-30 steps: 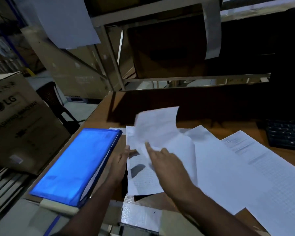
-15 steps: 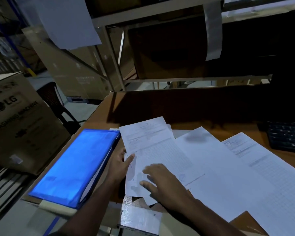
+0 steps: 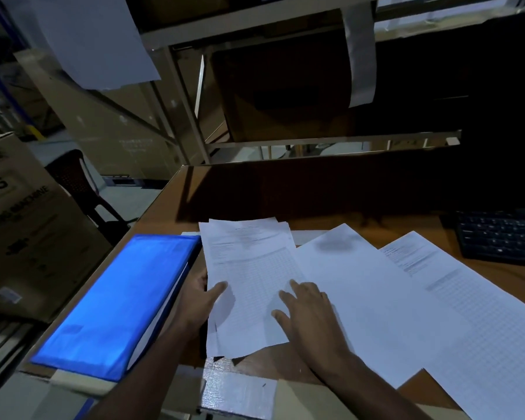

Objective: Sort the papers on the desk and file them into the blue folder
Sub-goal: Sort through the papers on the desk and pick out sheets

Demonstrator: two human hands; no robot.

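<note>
A closed blue folder [image 3: 125, 298] lies along the desk's left edge. Just right of it sits a small stack of printed papers [image 3: 249, 268]. My left hand [image 3: 199, 301] grips the stack's left edge, thumb on top and fingers hidden underneath. My right hand [image 3: 305, 310] rests flat on the stack's lower right part, fingers spread. A blank white sheet [image 3: 361, 295] lies to the right, overlapping a printed sheet with a table [image 3: 473, 310] further right.
A dark keyboard [image 3: 500, 234] sits at the desk's right rear. A large cardboard box [image 3: 22, 231] stands on the left beside the desk [image 3: 255, 201]. Metal shelving [image 3: 285, 86] rises behind. A silver-taped carton [image 3: 240, 392] lies below the near edge.
The sheet that my right hand flipped in the air has come down onto the stack. My right hand now lies flat on it and my left thumb clamps the stack's left edge.
</note>
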